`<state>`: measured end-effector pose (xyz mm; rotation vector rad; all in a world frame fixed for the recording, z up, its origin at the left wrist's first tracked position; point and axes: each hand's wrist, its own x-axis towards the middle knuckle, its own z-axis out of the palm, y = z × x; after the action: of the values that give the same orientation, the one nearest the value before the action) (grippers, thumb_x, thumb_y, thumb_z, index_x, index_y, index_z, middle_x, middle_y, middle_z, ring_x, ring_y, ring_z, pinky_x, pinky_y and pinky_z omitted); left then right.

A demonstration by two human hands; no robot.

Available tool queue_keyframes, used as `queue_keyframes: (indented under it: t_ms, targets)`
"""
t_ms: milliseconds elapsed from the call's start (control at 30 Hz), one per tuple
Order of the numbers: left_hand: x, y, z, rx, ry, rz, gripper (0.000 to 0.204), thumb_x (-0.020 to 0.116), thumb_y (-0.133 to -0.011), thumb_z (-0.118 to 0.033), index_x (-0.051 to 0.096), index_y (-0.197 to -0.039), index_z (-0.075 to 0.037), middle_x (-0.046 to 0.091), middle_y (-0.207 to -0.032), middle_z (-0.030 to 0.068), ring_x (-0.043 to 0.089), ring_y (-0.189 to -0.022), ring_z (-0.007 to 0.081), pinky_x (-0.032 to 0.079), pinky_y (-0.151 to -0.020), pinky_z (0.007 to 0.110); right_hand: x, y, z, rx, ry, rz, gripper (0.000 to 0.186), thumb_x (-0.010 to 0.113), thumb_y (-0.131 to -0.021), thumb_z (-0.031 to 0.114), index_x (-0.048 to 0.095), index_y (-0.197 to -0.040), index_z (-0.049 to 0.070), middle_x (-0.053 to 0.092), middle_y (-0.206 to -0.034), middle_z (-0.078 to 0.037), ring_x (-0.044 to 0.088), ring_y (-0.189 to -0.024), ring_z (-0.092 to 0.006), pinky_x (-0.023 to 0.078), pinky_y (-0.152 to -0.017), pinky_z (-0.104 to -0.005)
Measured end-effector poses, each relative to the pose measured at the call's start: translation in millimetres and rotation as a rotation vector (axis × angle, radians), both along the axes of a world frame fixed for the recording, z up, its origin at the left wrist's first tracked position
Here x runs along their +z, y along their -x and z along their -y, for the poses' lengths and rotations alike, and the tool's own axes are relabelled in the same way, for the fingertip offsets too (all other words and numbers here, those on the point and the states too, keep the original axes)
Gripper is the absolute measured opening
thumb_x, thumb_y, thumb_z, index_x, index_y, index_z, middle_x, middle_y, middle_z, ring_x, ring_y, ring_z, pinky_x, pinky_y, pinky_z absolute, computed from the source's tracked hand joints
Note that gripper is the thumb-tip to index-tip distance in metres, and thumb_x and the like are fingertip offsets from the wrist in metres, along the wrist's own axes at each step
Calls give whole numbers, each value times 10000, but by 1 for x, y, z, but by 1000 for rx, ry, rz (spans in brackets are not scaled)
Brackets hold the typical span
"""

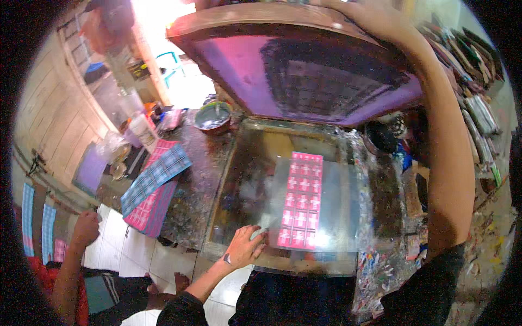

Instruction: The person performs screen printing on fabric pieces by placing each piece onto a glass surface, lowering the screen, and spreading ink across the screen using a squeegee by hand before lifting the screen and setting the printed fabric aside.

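My right arm reaches up along the right side, and my right hand [361, 13] is closed on the top edge of a wooden screen-printing frame [255, 16]. The frame is tilted up, its purple mesh [228, 60] showing a dark gridded area. Below it, a pink strip with a white-and-dark plaid print [300, 201] rests on a glass-topped printing table [340, 206]. My left hand [246, 247] is at the table's near left edge, left of the strip, fingers bent and apart. Something small and pale shows by its fingertips; I cannot tell what.
Blue plaid [155, 176] and pink plaid strips [155, 209] overlap on the stained bench at left. Behind them stand a tub [213, 117] and a white bottle [142, 130]. Another person's hand [86, 228] is at lower left, near hanging strips [48, 228]. Tools crowd the right wall.
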<state>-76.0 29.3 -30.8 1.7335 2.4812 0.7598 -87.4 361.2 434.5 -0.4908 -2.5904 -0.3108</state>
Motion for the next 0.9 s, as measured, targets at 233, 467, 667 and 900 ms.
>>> queue_keyframes:
  t_ms: [233, 467, 667, 900]
  targets:
    - [7, 1, -59, -146, 124, -52, 606, 533, -959, -374, 430, -1464, -55, 383, -1542, 181, 309, -1457, 366, 240, -1184, 519, 14, -8, -29, 211, 5, -61, 556, 437, -978, 556, 674, -1243, 129, 631, -1232, -285, 614, -1111, -452, 454, -977, -477]
    - [16, 2, -61, -158, 203, 17, 679, 505, -980, -444, 365, -1511, -47, 329, -1593, 137, 256, -1493, 328, 189, -1209, 526, 25, 5, -45, 208, 76, -77, 497, 460, -986, 492, 672, -1266, 140, 619, -1325, -208, 592, -1210, -328, 399, -1056, -414]
    - [-9, 6, -65, -149, 320, -28, 687, 522, -972, -454, 365, -1517, -66, 337, -1592, 121, 256, -1496, 313, 170, -1217, 521, 26, 19, -61, 235, 68, -76, 458, 465, -986, 448, 657, -1283, 157, 618, -1296, -197, 592, -1182, -325, 407, -1028, -416]
    - [-9, 8, -68, -180, 322, -42, 679, 525, -971, -443, 366, -1517, -72, 340, -1591, 120, 243, -1502, 305, 157, -1219, 517, 23, 15, -64, 226, 65, -78, 430, 469, -981, 403, 640, -1299, 169, 623, -1239, -200, 602, -1131, -336, 424, -983, -426]
